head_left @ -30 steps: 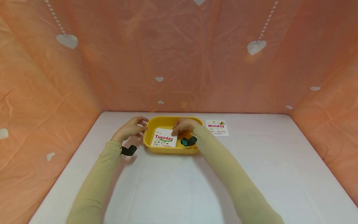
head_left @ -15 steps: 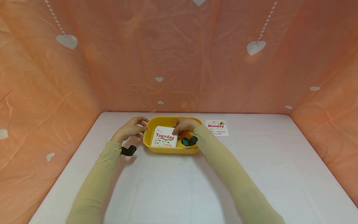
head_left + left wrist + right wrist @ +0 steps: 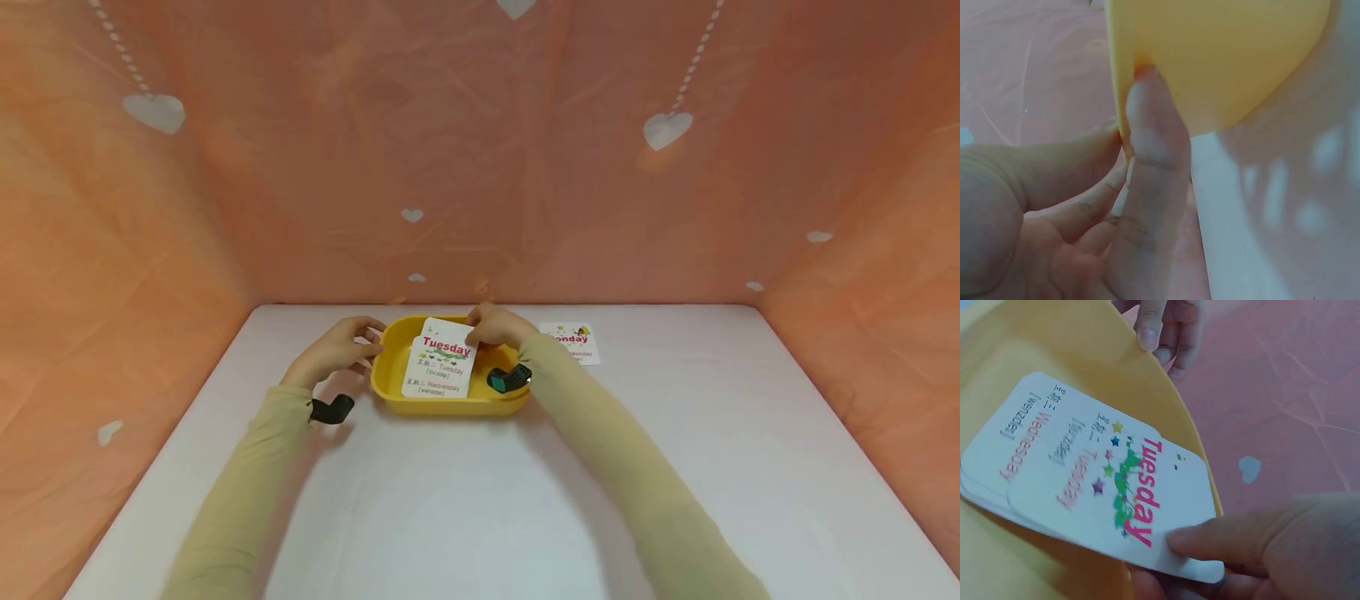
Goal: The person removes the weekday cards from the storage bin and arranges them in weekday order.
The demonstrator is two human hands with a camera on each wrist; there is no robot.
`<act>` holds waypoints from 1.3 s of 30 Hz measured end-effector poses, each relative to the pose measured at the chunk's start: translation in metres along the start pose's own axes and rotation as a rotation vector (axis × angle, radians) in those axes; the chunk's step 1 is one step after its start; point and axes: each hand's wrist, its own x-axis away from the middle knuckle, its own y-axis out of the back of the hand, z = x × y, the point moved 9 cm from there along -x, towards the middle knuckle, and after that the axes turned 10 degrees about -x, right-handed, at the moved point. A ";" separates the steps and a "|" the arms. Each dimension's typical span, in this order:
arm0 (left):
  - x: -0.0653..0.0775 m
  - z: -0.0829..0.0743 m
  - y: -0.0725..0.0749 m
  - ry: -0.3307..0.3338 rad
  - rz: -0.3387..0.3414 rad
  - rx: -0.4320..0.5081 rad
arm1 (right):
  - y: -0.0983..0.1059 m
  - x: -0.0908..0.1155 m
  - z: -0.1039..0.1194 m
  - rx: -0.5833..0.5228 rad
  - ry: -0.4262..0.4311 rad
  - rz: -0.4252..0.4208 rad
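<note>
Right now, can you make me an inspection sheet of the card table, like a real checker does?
Surface: white table.
Job's things: yellow tray on the table; Tuesday card partly covering the Wednesday card at the tray; Monday card on the table, right of the tray, partly hidden by the right sleeve.
Clutter: nothing seen.
Left hand: grips the tray's rim.
Right hand: pinches the Tuesday card, thumb on top.
Cables: nothing seen.
Surroundings: peach sheeting with white hearts.
</note>
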 end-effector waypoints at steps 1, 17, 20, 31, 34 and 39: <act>0.000 0.000 0.000 -0.002 0.000 0.008 | 0.002 0.001 0.000 -0.001 -0.001 -0.018; 0.001 -0.002 0.001 -0.011 -0.006 0.021 | 0.013 0.006 -0.005 -0.151 0.045 -0.001; 0.002 -0.002 0.000 -0.005 0.003 0.027 | 0.016 0.010 -0.007 -0.179 0.035 0.008; -0.002 0.000 -0.003 0.003 0.003 0.020 | 0.042 0.017 -0.010 -0.239 0.081 -0.029; -0.002 -0.002 -0.002 -0.007 0.004 0.012 | 0.057 0.023 -0.011 -0.288 0.085 -0.057; -0.001 -0.002 -0.001 -0.006 -0.001 -0.004 | 0.079 0.038 -0.015 -0.310 0.092 -0.076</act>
